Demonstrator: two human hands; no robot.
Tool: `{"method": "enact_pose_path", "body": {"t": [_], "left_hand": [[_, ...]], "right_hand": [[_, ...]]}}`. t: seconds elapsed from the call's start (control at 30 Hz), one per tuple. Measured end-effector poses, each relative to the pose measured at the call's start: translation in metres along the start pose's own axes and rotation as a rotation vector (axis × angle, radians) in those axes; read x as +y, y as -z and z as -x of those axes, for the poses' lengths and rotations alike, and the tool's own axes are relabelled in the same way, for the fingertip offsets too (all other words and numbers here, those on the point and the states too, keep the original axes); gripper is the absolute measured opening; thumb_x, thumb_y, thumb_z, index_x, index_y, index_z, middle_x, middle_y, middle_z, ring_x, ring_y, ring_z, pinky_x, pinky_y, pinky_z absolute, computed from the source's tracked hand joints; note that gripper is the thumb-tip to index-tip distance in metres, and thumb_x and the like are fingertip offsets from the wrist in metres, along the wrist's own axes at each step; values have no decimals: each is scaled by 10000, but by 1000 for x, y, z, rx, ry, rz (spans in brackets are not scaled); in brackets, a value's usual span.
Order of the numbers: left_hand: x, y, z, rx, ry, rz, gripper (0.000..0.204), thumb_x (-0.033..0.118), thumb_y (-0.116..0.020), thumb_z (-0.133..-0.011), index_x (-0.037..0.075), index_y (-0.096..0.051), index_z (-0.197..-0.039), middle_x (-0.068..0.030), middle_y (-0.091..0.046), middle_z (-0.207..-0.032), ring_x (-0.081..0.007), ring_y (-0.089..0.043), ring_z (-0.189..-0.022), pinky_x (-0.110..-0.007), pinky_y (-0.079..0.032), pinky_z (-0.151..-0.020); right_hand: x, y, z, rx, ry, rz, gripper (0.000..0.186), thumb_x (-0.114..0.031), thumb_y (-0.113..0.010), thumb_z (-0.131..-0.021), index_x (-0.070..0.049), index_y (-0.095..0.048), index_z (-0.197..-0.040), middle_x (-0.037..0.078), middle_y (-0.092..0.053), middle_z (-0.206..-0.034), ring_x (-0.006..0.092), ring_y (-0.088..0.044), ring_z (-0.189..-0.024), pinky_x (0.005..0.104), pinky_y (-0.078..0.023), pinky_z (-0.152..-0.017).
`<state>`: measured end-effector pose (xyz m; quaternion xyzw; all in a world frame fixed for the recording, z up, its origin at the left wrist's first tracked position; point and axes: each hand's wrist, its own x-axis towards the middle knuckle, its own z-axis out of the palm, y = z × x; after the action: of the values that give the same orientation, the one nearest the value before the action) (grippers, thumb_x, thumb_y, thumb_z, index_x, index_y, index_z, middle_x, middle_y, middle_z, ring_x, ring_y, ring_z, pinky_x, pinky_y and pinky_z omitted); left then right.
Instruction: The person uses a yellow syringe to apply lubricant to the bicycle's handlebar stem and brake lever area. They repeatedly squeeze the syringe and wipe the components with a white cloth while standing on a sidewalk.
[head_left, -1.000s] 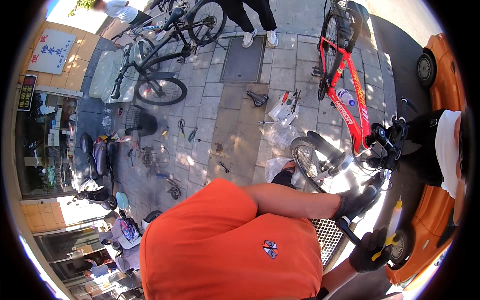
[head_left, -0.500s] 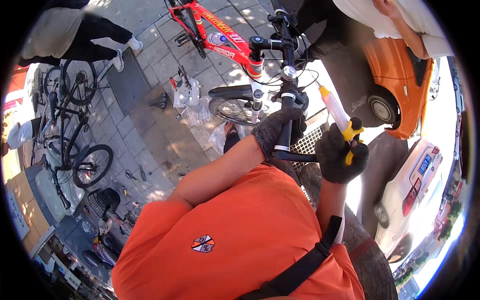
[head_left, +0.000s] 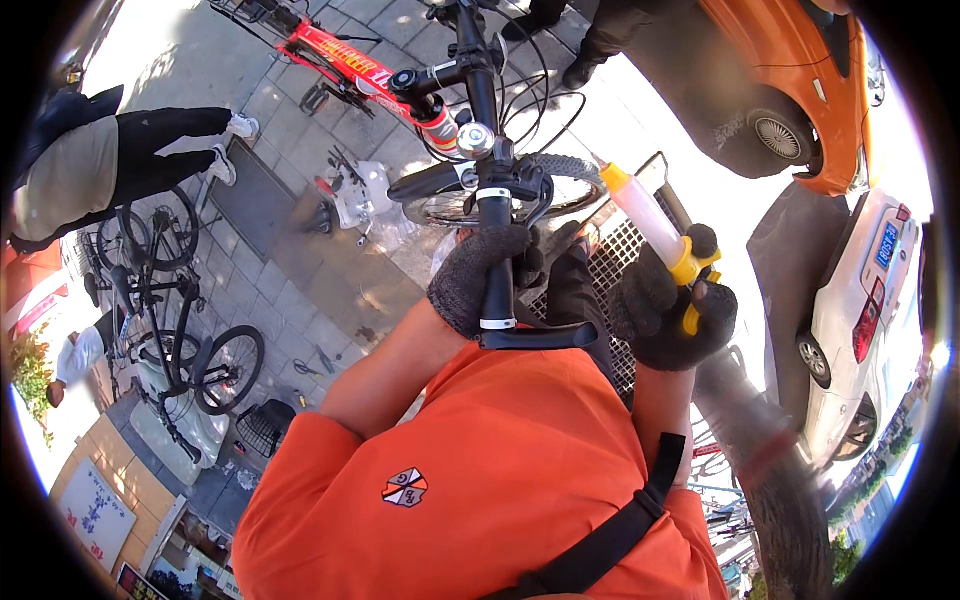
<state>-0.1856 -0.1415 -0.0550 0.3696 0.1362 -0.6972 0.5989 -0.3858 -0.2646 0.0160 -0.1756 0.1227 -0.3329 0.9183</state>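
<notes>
My left hand (head_left: pixel 482 283), in a dark knit glove, is closed around the black grip (head_left: pixel 496 215) at one end of the bicycle's handlebar. The red bicycle (head_left: pixel 352 62) stands ahead of me, with a silver bell (head_left: pixel 476 140), brake lever and loops of black cable beside the grip. My gloved right hand (head_left: pixel 668 312) is closed on the yellow handle of a syringe (head_left: pixel 648 220), which has a pale see-through barrel and a yellow nose. Its nose points up and left toward the front tyre (head_left: pixel 565 168), apart from it.
A metal mesh basket (head_left: pixel 612 268) lies just ahead, between my hands. Left on the paving are a parked black bicycle (head_left: pixel 170 310) and loose tools (head_left: pixel 313 362). A person (head_left: pixel 170 150) stands far left. An orange car (head_left: pixel 800 90), white car (head_left: pixel 862 300) and tree trunk (head_left: pixel 780 480) are on the right.
The handlebar with my left hand has shifted left and nearer my body in the view. My right hand still holds the syringe, now tilted further left. The surroundings have swung with the view.
</notes>
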Motion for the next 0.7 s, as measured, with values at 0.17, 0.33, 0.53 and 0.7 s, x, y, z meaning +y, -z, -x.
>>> {"method": "enact_pose_path", "body": {"t": [0.17, 0.33, 0.53, 0.7], "left_hand": [[2, -14, 4, 18, 61, -9, 511, 293, -717, -959, -3, -610, -1361, -153, -736, -1159, -254, -742, -959, -344, -601, -772], [-1, -29, 4, -148, 57, 175, 583, 358, -712, -941, -44, -601, -1349, -181, -703, -1220, -338, -649, -1204, -484, -487, -1054], [-3, -11, -5, -147, 32, 34, 364, 331, -721, -866, 20, -628, -1033, -83, -585, -878, -236, -512, -881, -407, -401, -860], [-1, -22, 0, -98, -32, 13, 339, 333, -727, -858, 34, -609, -966, -62, -552, -837, -220, -501, -859, -391, -383, -852]], "right_hand": [[-10, 18, 3, 126, 45, 44, 362, -269, -588, -967, -196, -532, -1317, 66, -498, -826, 179, -499, -590, 348, -456, -516], [-18, 29, 2, 261, 52, 52, 307, -283, -630, -953, -201, -543, -1236, 37, -497, -789, 151, -478, -561, 303, -432, -470], [-20, 45, -3, 249, 56, -26, 302, -266, -642, -945, -204, -519, -1214, 47, -512, -806, 165, -487, -568, 315, -432, -457], [-17, 52, -3, 266, 31, -30, 320, -274, -625, -951, -202, -506, -1239, 49, -517, -817, 171, -493, -571, 318, -431, -455]]}}
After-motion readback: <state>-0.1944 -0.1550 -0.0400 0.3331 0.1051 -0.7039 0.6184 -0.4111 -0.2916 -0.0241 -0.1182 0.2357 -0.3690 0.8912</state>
